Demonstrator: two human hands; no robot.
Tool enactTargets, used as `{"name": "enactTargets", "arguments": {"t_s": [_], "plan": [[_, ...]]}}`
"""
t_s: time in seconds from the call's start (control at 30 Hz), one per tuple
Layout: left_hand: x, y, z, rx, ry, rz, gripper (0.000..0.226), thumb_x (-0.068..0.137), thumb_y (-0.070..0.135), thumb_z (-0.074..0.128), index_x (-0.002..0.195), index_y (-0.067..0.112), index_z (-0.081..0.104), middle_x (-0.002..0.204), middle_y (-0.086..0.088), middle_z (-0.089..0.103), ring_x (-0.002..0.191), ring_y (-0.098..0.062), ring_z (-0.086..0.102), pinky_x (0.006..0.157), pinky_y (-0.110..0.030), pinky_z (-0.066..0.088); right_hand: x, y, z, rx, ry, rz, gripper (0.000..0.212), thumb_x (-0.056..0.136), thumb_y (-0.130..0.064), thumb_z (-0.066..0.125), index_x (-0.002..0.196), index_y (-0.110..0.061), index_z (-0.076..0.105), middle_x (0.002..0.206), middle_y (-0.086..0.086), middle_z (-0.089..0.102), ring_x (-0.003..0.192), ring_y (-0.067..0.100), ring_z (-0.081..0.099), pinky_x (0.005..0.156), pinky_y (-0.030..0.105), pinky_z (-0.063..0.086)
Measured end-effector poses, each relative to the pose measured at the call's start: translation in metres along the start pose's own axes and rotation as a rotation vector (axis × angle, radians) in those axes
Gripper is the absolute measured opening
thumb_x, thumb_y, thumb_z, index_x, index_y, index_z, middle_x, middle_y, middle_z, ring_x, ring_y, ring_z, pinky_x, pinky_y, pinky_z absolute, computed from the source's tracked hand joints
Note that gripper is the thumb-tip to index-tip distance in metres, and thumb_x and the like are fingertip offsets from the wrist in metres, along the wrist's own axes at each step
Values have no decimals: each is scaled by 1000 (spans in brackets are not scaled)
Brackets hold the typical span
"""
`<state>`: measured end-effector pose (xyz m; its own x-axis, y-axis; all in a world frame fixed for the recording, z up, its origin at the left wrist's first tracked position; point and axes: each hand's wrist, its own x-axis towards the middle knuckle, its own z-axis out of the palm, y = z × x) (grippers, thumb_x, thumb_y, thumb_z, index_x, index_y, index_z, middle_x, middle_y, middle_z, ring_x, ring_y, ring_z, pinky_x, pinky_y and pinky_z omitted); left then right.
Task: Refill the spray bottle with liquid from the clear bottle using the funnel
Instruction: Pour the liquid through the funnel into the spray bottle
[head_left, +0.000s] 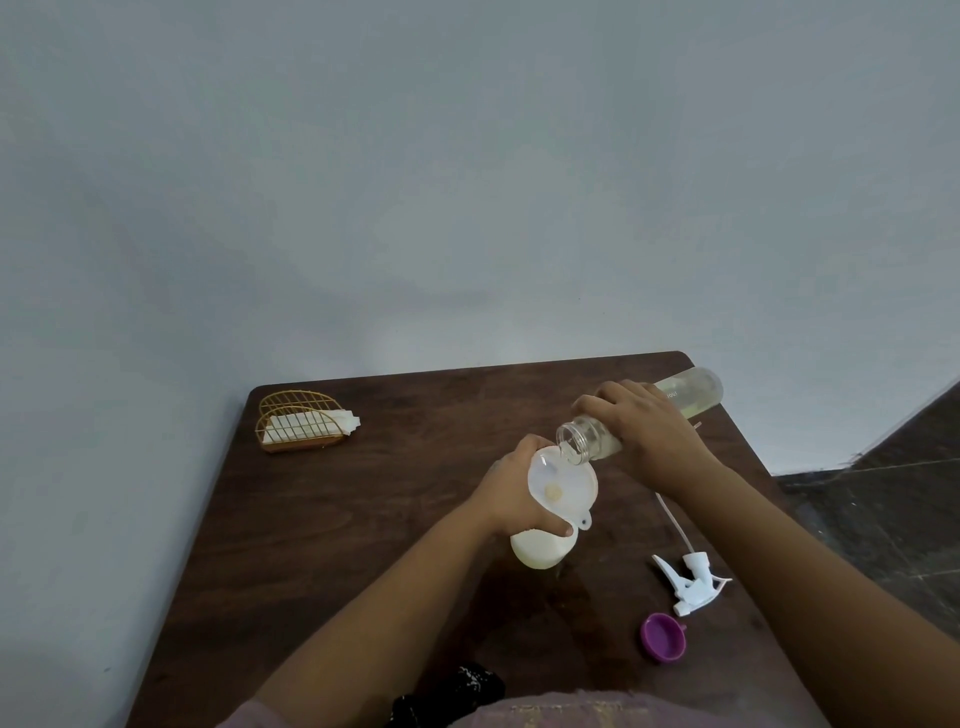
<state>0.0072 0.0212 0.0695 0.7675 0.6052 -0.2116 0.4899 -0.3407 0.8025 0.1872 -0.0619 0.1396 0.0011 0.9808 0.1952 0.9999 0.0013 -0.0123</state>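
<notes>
A white spray bottle (540, 552) stands on the dark wooden table (332, 545) with a white funnel (561, 488) seated in its neck. My left hand (511, 491) is wrapped around the bottle's top, just under the funnel. In my right hand (644, 431) the clear bottle (685, 395) is tipped nearly flat, its open mouth (574, 441) over the funnel's far rim. Pale yellowish liquid shows in the raised end of the clear bottle. The white trigger sprayer head (688, 579) with its dip tube lies on the table to the right.
A purple cap (664, 636) lies near the sprayer head at the front right. A gold wire holder (301, 422) with white napkins sits at the back left corner. A black object (457, 691) rests at the near edge. The table's right edge drops to a dark floor.
</notes>
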Motion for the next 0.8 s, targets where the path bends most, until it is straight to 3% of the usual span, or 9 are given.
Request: {"name": "enactTargets", "arguments": {"t_s": [0.5, 0.8], "plan": [[-4, -9, 7, -84, 62, 29, 81, 56, 43, 85, 120, 45, 35, 117, 20, 49, 103, -8, 53, 84, -21, 47, 0, -1, 0, 1, 4, 6, 46, 72, -15, 78, 112, -27, 58, 103, -3, 61, 97, 20, 56, 91, 37, 42], [-3, -12, 7, -83, 61, 30, 81, 54, 45, 85, 119, 45, 36, 116, 19, 50, 104, -11, 54, 87, -28, 51, 0, -2, -2, 2, 1, 0, 41, 77, -17, 74, 114, -26, 59, 105, -2, 61, 99, 20, 56, 93, 36, 40]]}}
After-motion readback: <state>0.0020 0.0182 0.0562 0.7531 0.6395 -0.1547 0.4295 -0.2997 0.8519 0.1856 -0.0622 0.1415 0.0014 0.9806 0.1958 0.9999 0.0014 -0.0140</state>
